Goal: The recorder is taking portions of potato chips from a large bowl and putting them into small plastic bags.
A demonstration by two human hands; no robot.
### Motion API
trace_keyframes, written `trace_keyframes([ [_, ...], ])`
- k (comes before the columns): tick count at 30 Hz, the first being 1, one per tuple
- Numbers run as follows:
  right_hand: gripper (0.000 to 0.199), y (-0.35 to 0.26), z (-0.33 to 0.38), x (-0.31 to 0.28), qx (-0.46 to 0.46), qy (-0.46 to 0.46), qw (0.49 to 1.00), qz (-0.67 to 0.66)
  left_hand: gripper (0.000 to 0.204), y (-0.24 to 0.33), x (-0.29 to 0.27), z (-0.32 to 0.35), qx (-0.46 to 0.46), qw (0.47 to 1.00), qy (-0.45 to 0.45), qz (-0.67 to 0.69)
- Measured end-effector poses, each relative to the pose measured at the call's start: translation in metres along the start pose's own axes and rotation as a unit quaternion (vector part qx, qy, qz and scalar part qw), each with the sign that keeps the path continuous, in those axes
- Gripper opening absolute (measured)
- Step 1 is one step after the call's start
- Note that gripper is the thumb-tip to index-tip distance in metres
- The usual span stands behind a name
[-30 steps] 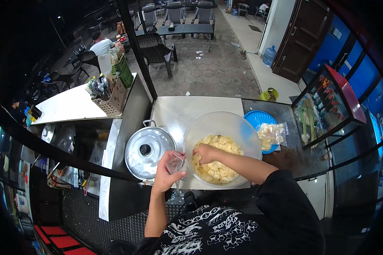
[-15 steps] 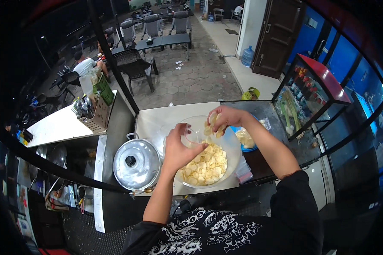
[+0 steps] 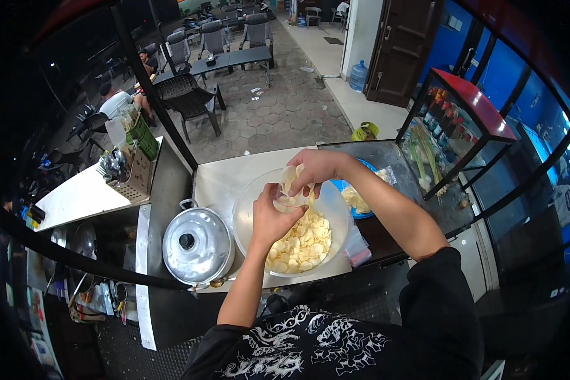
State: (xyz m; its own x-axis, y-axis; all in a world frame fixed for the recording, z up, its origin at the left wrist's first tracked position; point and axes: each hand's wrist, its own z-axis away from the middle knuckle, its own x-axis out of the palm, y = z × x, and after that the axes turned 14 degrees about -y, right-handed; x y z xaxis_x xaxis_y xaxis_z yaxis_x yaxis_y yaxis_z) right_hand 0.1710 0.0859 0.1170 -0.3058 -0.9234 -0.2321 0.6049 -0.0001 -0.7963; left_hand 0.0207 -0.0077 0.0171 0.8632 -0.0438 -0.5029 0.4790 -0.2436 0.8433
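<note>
Nearest the person, the left hand [image 3: 273,216] holds a small clear cup [image 3: 289,201] over the big clear bowl [image 3: 247,215], its fingers wrapped round the cup's wall. Just above it, the right hand [image 3: 316,168] has its fingers pinched on a few pale chips [image 3: 291,177], touching the cup's mouth. The bowl sits on the white table [image 3: 218,180] and is about half covered with more pale chips [image 3: 304,244], so by the look of it a large share is not yet portioned; the cup seems partly filled, though its level is hard to read. Left of the bowl stands a lidded metal pot [image 3: 196,246]. Beyond the hands, a blue plate [image 3: 361,196] carries more chips. Farther off are dark chairs [image 3: 187,95] on a tiled floor.
</note>
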Motion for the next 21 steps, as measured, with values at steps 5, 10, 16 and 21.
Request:
trace_keyframes([
  [5, 0.04, -0.008, 0.004, -0.006, -0.003, -0.015, 1.0, 0.011, 0.07, 0.005, -0.007, 0.001, -0.022, 0.999, 0.004, 0.035],
  [10, 0.048, -0.02, 0.005, -0.004, -0.003, -0.047, 0.998, 0.045, 0.068, -0.005, -0.005, 0.001, 0.012, 0.998, 0.04, 0.036],
  [16, 0.05, -0.031, 0.009, -0.002, -0.019, -0.027, 0.999, 0.042, 0.07, -0.002, -0.006, 0.002, 0.005, 0.999, 0.02, 0.046],
  [21, 0.048, -0.031, 0.009, 0.009, -0.138, -0.04, 0.988, -0.056, 0.067, -0.003, -0.004, 0.002, 0.016, 0.997, 0.009, 0.081],
])
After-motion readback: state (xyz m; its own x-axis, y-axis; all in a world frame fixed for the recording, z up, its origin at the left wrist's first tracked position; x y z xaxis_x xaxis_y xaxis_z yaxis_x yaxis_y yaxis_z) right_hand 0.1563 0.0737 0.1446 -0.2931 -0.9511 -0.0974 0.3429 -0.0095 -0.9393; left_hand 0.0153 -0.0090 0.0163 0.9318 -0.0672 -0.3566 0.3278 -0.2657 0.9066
